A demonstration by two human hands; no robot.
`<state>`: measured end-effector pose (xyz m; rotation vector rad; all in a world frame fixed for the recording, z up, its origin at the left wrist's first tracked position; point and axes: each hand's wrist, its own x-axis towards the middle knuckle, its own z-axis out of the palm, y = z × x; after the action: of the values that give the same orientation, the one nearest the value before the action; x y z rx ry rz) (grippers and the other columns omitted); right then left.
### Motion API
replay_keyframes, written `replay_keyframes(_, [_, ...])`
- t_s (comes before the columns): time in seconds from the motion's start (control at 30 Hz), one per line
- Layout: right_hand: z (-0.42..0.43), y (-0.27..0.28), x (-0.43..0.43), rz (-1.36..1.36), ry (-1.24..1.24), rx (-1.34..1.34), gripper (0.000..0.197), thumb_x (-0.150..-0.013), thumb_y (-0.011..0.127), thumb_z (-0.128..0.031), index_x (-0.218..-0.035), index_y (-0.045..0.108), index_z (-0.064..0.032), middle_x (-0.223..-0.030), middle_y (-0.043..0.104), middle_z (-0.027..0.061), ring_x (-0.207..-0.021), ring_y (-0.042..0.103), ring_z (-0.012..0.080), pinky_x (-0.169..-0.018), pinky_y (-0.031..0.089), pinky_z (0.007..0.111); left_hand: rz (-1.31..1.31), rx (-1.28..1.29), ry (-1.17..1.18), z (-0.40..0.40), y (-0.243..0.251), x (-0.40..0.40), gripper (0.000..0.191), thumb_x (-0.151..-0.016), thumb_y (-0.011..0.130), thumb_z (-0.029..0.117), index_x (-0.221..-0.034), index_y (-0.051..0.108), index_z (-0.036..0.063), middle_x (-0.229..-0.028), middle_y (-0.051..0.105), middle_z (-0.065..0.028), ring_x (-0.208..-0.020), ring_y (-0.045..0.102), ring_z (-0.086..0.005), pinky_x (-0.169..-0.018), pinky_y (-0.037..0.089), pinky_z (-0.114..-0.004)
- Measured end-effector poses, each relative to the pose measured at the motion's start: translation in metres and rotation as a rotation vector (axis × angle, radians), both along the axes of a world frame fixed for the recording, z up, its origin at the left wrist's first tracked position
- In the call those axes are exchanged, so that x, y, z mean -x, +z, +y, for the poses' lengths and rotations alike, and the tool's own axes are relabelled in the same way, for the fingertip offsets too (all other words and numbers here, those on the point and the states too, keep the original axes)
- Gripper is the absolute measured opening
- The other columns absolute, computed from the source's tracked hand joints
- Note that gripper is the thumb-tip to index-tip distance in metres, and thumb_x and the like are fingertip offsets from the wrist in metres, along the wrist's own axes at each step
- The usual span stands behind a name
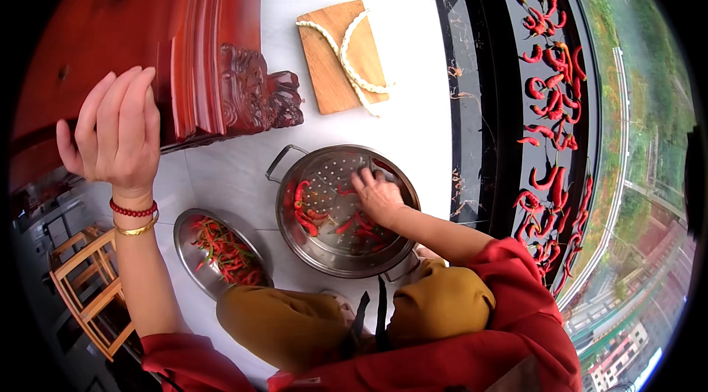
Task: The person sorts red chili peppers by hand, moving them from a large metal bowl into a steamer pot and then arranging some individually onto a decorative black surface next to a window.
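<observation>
My left hand [119,126] is raised in front of red-brown carved wooden furniture [202,54], its fingers stretched out and nothing visible in them. Whether it touches the wood, I cannot tell. My right hand [378,195] reaches down into a round, two-handled metal steamer pan [348,266] with a perforated bottom. Red chili peppers [304,220] lie at the pan's left side, and more red chilies [359,223] lie beneath and beside my right hand. Its fingertips point down and are partly blurred, so a grip on a pepper cannot be made out.
An oval metal bowl [182,245] of red and green chilies [227,253] stands left of the pan. Farther off, a braided white cord [349,63] lies across a wooden board [326,76]. Red chilies [553,99] line the dark ledge [511,159] at right. A wooden chair [91,287] stands at left.
</observation>
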<state>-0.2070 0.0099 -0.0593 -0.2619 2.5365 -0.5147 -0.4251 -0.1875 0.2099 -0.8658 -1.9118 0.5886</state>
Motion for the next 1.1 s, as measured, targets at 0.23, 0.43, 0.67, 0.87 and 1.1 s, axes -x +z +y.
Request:
replay_keyframes(0.23, [-0.014,-0.03,-0.026,0.156,0.088,0.144,0.02,-0.075,0.052,-0.012,-0.095,0.054,-0.0059,-0.102,0.046,0.0133,-0.088,0.057,0.0296,-0.061,0.054,0.036,-0.055,0.005,0.014,-0.011,-0.004,0.001,0.013,-0.086,0.058,0.019,-0.093,0.068,0.0237,-0.097,0.066,0.0128,-0.097,0.059,-0.0055,-0.101,0.025,-0.027])
replay_keyframes(0.43, [0.044,0.043,-0.003,0.251,-0.282,0.786,0.018,-0.074,0.063,-0.006,-0.09,0.059,-0.0029,-0.085,0.052,0.0134,-0.071,0.056,0.0324,-0.064,0.048,0.038,-0.046,-0.047,-0.07,-0.007,-0.005,0.001,0.013,-0.086,0.059,0.019,-0.095,0.068,0.0235,-0.099,0.064,0.0132,-0.099,0.058,-0.005,-0.103,0.024,-0.028])
replay_keyframes(0.67, [0.194,0.134,-0.014,0.099,-1.152,0.88,0.017,-0.086,0.06,-0.018,-0.09,0.063,-0.0024,-0.069,0.054,-0.0017,-0.058,0.046,0.0066,-0.052,0.039,0.023,-0.093,-0.059,-0.112,-0.005,0.002,-0.004,0.013,-0.086,0.058,0.017,-0.096,0.067,0.0193,-0.098,0.065,0.0093,-0.099,0.059,-0.0086,-0.105,0.022,-0.03])
replay_keyframes(0.87, [0.363,0.135,-0.047,0.651,-1.135,-0.097,0.018,-0.082,0.062,-0.022,-0.091,0.065,-0.0073,-0.075,0.06,0.0073,-0.066,0.057,0.0192,-0.06,0.045,0.032,-0.109,-0.062,-0.124,-0.001,0.0,-0.003,0.015,-0.087,0.057,0.016,-0.099,0.066,0.0188,-0.1,0.065,0.0097,-0.102,0.057,-0.0088,-0.105,0.021,-0.029])
replay_keyframes(1.1, [0.437,0.111,-0.022,0.388,-0.739,-0.534,0.023,-0.077,0.062,-0.02,-0.1,0.06,-0.0136,-0.096,0.056,0.0095,-0.089,0.058,0.0308,-0.074,0.048,0.038,-0.101,-0.044,-0.12,-0.004,0.0,-0.002,0.016,-0.088,0.056,0.017,-0.1,0.065,0.0187,-0.101,0.065,0.0102,-0.102,0.057,-0.009,-0.106,0.019,-0.03])
